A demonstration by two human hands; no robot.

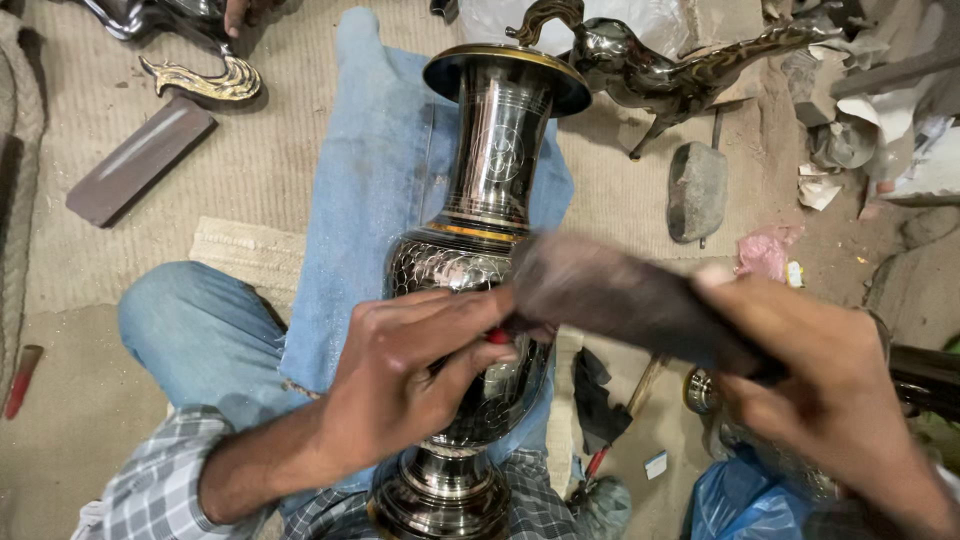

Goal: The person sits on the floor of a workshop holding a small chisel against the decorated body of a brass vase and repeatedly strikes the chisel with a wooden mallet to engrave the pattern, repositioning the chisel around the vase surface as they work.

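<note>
A tall dark engraved metal vase (480, 240) with brass bands lies across my lap on blue cloth (380, 170), its flared mouth pointing away. My left hand (410, 375) rests on the vase's belly, fingers pinched on a small red-handled tool (500, 337) held against the metal. My right hand (830, 390) grips a dark wooden mallet (625, 295), blurred with motion, its head right over the tool.
A metal horse figure (680, 65) stands at the back right beside a grey stone (697, 190). A dark flat bar (140, 160) and a brass ornament (205, 82) lie on the mat at left. Blue plastic bag (745, 505) at lower right. Another person's hand (240, 12) at top.
</note>
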